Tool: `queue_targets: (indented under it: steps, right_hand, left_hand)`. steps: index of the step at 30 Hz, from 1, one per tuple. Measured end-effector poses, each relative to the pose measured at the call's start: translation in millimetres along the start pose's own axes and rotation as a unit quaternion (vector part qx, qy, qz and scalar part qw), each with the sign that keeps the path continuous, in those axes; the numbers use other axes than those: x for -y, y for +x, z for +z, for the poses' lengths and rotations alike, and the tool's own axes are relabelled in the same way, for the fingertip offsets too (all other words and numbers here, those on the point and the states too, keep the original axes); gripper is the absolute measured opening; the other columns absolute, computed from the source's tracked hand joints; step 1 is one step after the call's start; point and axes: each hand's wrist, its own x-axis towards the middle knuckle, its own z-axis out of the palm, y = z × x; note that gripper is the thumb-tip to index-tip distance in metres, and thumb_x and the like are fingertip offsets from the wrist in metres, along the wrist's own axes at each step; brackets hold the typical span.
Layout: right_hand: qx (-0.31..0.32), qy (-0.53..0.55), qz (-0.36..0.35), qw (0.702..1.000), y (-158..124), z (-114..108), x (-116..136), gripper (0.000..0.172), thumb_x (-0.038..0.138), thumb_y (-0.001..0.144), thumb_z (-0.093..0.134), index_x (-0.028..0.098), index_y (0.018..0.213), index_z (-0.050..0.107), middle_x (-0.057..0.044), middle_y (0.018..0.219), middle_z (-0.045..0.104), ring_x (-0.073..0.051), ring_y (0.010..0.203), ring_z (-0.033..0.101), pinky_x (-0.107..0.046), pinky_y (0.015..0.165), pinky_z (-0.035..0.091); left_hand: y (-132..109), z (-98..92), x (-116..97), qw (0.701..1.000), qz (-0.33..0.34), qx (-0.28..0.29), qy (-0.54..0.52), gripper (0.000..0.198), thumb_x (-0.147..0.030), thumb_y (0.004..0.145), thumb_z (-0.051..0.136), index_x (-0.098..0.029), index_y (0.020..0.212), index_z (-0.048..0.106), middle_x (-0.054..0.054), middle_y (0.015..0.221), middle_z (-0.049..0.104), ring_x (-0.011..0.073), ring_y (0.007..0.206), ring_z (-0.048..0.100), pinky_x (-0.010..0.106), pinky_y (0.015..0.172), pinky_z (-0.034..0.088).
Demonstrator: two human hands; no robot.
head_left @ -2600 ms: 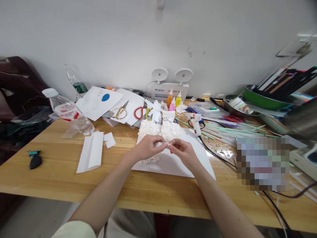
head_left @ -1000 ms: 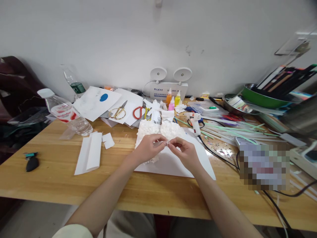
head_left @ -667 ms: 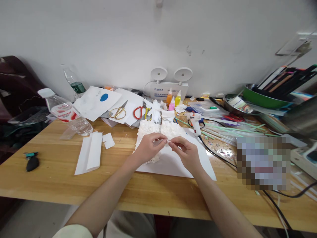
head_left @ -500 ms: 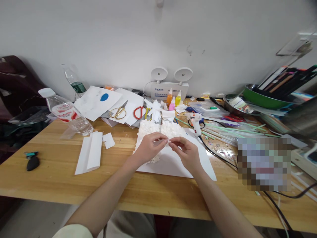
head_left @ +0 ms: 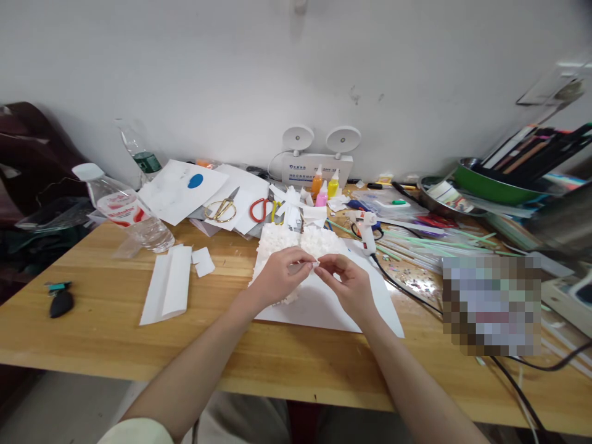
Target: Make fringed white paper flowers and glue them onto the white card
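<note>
A small white piece of paper (head_left: 315, 264) is pinched between the fingertips of my left hand (head_left: 285, 272) and my right hand (head_left: 346, 282). Both hands hover over a white sheet (head_left: 324, 313) on the wooden table. Bumpy clusters of small white paper bits (head_left: 319, 239) cover the sheet's far and left parts, partly hidden behind my hands. To the left lie a folded white paper (head_left: 167, 287) and small paper squares (head_left: 203, 262).
A hot glue gun (head_left: 366, 229) stands right of the sheet, its black cord trailing right. Gold-handled scissors (head_left: 222, 209), red-handled pliers (head_left: 259, 209) and paint bottles (head_left: 321, 191) sit behind. A water bottle (head_left: 127, 209) leans at left; a green bowl (head_left: 499, 182) holds pens.
My fingertips have shifted slightly, and the small white piece of paper shows a little more between them. Everything else stays in place.
</note>
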Motion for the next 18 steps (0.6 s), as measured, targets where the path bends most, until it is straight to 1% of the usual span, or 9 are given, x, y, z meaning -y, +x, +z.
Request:
queue_targets:
  steps: [5, 8, 13, 18]
  right_hand:
    - [0.007, -0.042, -0.007, 0.999, -0.4, -1.9, 1.3, 0.017, 0.033, 0.075, 0.057, 0.020, 0.086, 0.058, -0.003, 0.073, 0.060, -0.014, 0.064, 0.053, -0.028, 0.060, 0.045]
    - [0.016, -0.065, -0.009, 0.998, 0.0, -2.3, 2.0, 0.017, 0.034, 0.076, 0.056, 0.021, 0.086, 0.058, -0.003, 0.071, 0.060, -0.014, 0.062, 0.052, -0.027, 0.058, 0.044]
    - [0.013, -0.072, -0.010, 0.997, 0.6, -1.8, 2.5, 0.017, 0.035, 0.075, 0.056, 0.020, 0.083, 0.059, -0.003, 0.073, 0.062, -0.014, 0.061, 0.053, -0.026, 0.057, 0.044]
    - [0.009, -0.048, 0.003, 0.999, 0.8, -1.3, 1.5, 0.017, 0.034, 0.075, 0.057, 0.019, 0.084, 0.059, -0.004, 0.075, 0.062, -0.015, 0.064, 0.055, -0.027, 0.060, 0.045]
  left_hand:
    - [0.5, -1.5, 2.2, 0.998, 0.032, 0.007, 0.051, 0.016, -0.018, 0.079, 0.044, -0.018, 0.079, 0.060, 0.003, 0.081, 0.062, 0.0138, 0.079, 0.055, 0.027, 0.075, 0.043]
    - [0.4, -1.5, 3.1, 0.996, 0.040, 0.014, 0.075, 0.016, -0.018, 0.078, 0.044, -0.018, 0.078, 0.060, 0.003, 0.080, 0.062, 0.0145, 0.079, 0.054, 0.028, 0.076, 0.042]
    - [0.1, -1.3, 2.5, 0.996, 0.040, 0.024, 0.072, 0.016, -0.019, 0.079, 0.044, -0.018, 0.079, 0.060, 0.003, 0.081, 0.062, 0.0146, 0.079, 0.054, 0.028, 0.075, 0.042]
    - [-0.4, -0.8, 3.8, 0.997, 0.040, 0.021, 0.064, 0.016, -0.019, 0.078, 0.045, -0.018, 0.080, 0.060, 0.004, 0.084, 0.063, 0.0145, 0.081, 0.054, 0.028, 0.077, 0.042]
